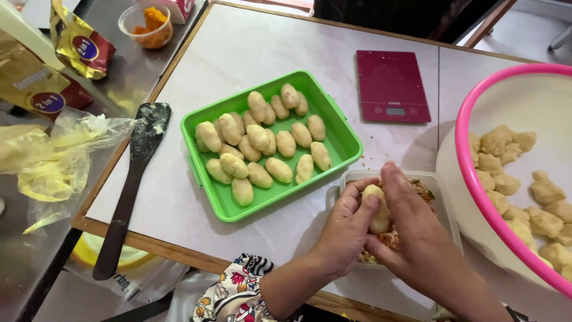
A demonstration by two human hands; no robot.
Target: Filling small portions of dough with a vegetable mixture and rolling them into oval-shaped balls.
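Both hands close around one oval piece of pale dough (378,210) over a clear plastic container of shredded filling (430,181). My left hand (345,231) cups the piece from the left. My right hand (411,229) presses it from the right and above with fingers curled over it. To the left, a green tray (345,136) holds several shaped dough ovals (260,138) in rows.
A pink-rimmed white basin (462,155) with several dough lumps stands at the right. A dark red kitchen scale (391,86) lies at the back. A black spatula (134,179) lies left of the tray, near plastic bags, gold packets and a small cup of orange powder (146,25).
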